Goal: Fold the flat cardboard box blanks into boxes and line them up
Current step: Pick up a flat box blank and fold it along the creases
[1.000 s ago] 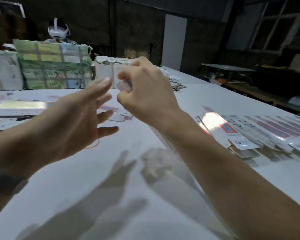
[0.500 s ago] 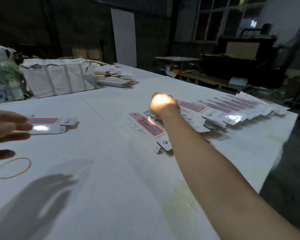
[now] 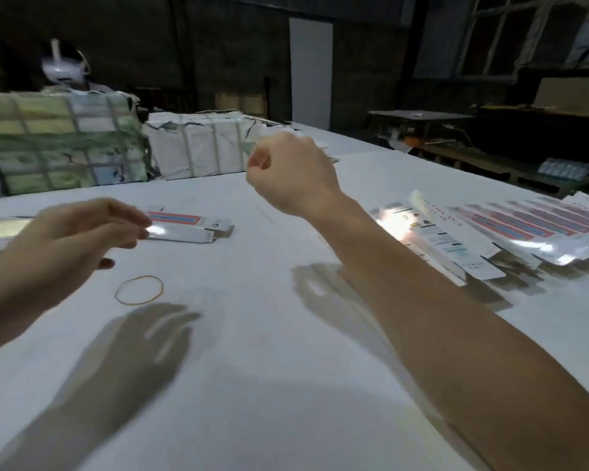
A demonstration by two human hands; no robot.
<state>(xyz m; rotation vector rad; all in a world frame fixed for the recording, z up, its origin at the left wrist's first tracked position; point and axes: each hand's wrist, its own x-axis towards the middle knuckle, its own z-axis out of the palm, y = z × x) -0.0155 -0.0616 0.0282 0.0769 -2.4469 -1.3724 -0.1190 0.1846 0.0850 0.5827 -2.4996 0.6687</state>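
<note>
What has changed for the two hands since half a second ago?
The right hand has drawn back from the row of flat blanks at the right and is now raised mid-table, fingers curled, holding nothing visible. The left hand has moved in, fingers near the folded box; whether it touches is unclear. The rubber band appears to lie as before.

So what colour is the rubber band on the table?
Yellowish tan rubber band, seen in the head view.

White table [image 3: 286, 385] filling the frame, rubber band [image 3: 139, 289] at centre left, folded boxes [image 3: 187, 226] above it, fanned flat box blanks [image 3: 524, 226] at right, wrapped bundles [image 3: 62, 141] upper left
</note>
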